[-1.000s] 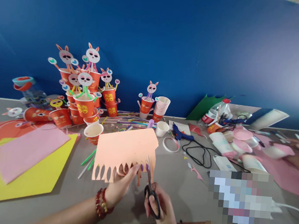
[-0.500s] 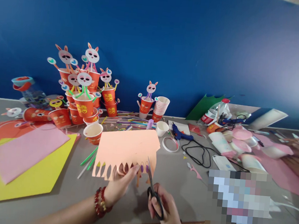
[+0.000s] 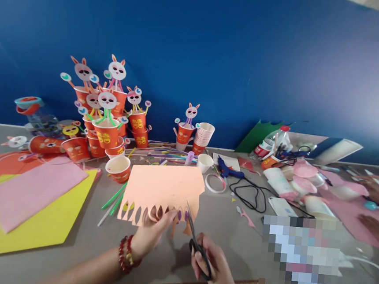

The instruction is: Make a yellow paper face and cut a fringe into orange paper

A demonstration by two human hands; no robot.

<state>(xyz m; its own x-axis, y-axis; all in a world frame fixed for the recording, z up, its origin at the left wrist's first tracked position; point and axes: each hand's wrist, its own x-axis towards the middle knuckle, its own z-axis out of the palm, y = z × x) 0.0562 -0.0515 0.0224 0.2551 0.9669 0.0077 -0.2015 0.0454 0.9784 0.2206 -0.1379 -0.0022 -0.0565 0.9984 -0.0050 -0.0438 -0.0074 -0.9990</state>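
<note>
My left hand [image 3: 155,232], with a red bead bracelet at the wrist, pinches the lower edge of a peach-orange sheet of paper [image 3: 164,184]. A row of pointed oval notches runs along that edge. On the sheet's lower right are small ear-like shapes with purple centres. My right hand [image 3: 210,259] grips black-handled scissors [image 3: 201,253], whose blades reach up to the paper beside those shapes. A narrow cut strip hangs below the sheet near the blades. Part of my left fingers is hidden behind the paper.
Rabbit-faced red paper cups [image 3: 105,134] stand stacked at the back left. Yellow paper [image 3: 70,220] lies left. Behind the sheet are straws, a white cup [image 3: 205,163], tape roll [image 3: 215,183] and blue glue gun [image 3: 228,168]. Another person's hands [image 3: 376,231] are at far right, near pink-and-white cups [image 3: 305,186].
The scissors and my right hand have shifted slightly right and down. The sheet has tilted a little in my left hand. At far right, the other person's hands have moved.
</note>
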